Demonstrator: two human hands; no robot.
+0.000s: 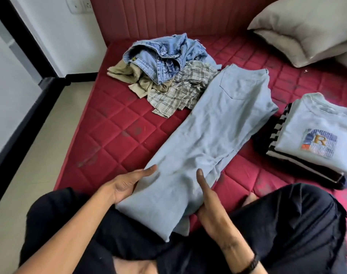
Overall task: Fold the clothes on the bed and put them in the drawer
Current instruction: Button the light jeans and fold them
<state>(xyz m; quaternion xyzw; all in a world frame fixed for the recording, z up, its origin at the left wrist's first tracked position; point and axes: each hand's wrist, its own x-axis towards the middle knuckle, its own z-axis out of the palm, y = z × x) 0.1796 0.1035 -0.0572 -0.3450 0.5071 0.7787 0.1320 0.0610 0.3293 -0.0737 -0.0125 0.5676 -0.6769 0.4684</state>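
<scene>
I see both hands, left hand and right hand, gripping the light blue jeans at the frame's middle bottom.

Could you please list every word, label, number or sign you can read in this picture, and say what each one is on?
"R": a gold capital letter in the patchwork print on the folded pale blue T-shirt topping the folded stack.
Small yellow label on the crumpled blue denim garment in the unfolded pile: too small to read.
Stitched mark above the pocket of the long light blue jeans: too faint to read.
</scene>
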